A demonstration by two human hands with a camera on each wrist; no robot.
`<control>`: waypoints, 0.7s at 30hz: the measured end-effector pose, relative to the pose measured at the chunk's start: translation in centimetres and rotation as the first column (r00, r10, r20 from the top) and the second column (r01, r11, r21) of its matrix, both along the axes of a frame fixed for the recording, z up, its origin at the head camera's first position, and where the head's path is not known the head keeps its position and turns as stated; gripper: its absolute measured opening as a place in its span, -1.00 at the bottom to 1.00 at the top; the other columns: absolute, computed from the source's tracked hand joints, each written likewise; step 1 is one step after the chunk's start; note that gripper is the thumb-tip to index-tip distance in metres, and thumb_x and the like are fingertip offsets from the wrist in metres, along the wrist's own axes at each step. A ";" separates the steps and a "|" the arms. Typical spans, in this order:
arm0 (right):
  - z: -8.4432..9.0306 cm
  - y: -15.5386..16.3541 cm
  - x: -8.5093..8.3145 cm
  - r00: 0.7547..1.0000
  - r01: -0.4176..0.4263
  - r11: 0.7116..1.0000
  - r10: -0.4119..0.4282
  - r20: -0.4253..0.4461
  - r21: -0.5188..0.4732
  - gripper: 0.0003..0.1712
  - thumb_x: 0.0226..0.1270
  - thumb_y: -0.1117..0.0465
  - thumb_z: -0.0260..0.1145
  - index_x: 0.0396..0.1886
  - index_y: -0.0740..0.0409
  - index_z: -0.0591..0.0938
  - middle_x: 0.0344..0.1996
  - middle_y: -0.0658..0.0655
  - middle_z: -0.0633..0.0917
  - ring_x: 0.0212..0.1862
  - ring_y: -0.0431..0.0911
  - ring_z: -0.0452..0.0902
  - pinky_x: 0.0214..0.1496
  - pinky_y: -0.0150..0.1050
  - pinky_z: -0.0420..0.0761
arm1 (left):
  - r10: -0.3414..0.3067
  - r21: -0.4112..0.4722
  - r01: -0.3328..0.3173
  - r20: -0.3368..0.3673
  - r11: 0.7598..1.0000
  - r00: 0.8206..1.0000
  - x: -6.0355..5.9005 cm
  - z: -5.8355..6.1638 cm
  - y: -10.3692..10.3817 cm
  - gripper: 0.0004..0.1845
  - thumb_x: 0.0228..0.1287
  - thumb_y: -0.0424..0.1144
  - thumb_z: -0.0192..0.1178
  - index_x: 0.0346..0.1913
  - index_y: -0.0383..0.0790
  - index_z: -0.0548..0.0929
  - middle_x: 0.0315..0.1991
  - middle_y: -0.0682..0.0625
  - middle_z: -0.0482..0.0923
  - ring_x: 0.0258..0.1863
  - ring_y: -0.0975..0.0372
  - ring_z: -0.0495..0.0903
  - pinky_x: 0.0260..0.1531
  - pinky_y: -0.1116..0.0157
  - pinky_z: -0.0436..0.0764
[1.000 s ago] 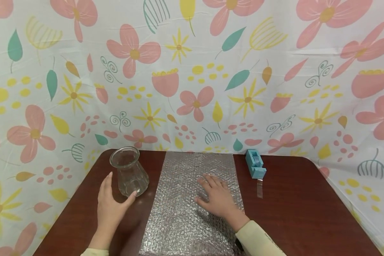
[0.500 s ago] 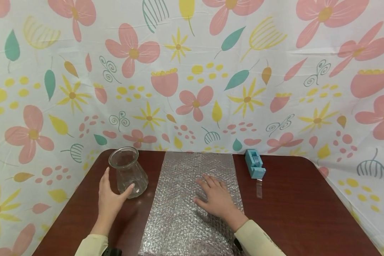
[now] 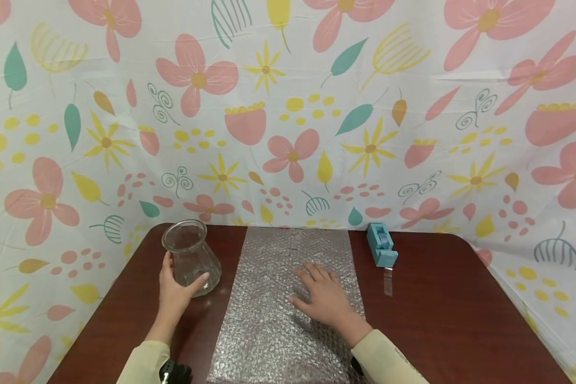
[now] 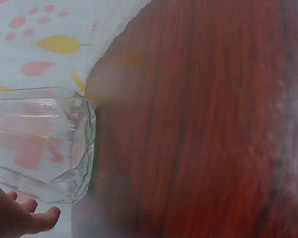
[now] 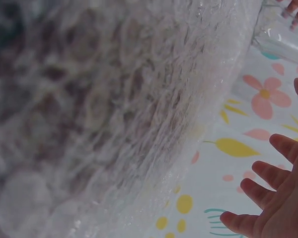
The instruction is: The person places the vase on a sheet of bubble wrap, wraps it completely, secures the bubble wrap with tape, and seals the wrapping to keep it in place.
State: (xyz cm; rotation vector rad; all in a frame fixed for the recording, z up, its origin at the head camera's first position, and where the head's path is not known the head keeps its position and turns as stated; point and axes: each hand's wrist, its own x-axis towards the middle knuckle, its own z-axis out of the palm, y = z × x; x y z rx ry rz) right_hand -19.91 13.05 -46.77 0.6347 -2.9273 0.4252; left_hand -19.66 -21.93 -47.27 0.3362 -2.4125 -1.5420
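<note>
The glass vase [image 3: 192,258] stands upright on the dark red tabletop [image 3: 441,314], near its far left corner, its long axis vertical and its open mouth pointing up. It widens from a narrow neck to a faceted base that rests on the wood. The left hand [image 3: 175,290] holds it low on the near side: the thumb curls round the right of the base and the fingers reach up the left wall, so the grip is closed on the glass. In the left wrist view the vase [image 4: 39,141] fills the left edge, with fingertips [image 4: 37,220] showing beside its base.

Just to the right of the vase lies a sheet of bubble wrap [image 3: 288,320], running from the near edge to the far edge. The right hand [image 3: 324,298] lies flat on it, fingers spread and straight, holding nothing. A blue tape dispenser [image 3: 382,245] sits beyond the sheet's far right corner, a strip of tape [image 3: 388,282] trailing toward the person.
</note>
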 end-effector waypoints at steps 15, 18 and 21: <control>0.0 -0.2 0.1 0.999 -0.013 1.000 0.013 -0.033 -0.006 -0.23 0.38 -0.24 0.30 0.47 0.02 0.46 0.48 0.27 0.44 0.48 0.31 0.35 0.41 0.43 0.36 | 0.061 0.092 -0.057 -0.036 0.994 0.998 -1.0 -0.5 0.9 0.19 0.10 -0.23 0.48 0.66 -0.23 -0.11 0.62 -0.39 -0.08 0.62 -0.25 -0.04 0.58 -0.27 0.03; 0.2 -0.2 0.2 1.000 -0.009 1.000 0.009 -0.007 -0.006 -0.23 0.38 -0.24 0.30 0.48 0.00 0.46 0.48 0.27 0.43 0.49 0.31 0.33 0.42 0.44 0.34 | 0.077 0.104 -0.071 -0.060 0.992 0.995 -1.1 -0.7 1.1 0.16 0.11 -0.25 0.48 0.64 -0.27 -0.07 0.61 -0.40 -0.05 0.61 -0.25 -0.01 0.57 -0.26 0.05; 0.1 -0.2 0.3 1.000 -0.004 1.000 0.004 0.013 -0.005 -0.23 0.39 -0.24 0.30 0.48 -0.02 0.46 0.48 0.26 0.43 0.50 0.30 0.33 0.43 0.43 0.34 | 0.096 0.114 -0.087 -0.077 0.990 0.992 -1.1 -0.9 1.3 0.12 0.11 -0.28 0.48 0.63 -0.29 -0.02 0.59 -0.40 -0.01 0.60 -0.24 0.02 0.56 -0.26 0.08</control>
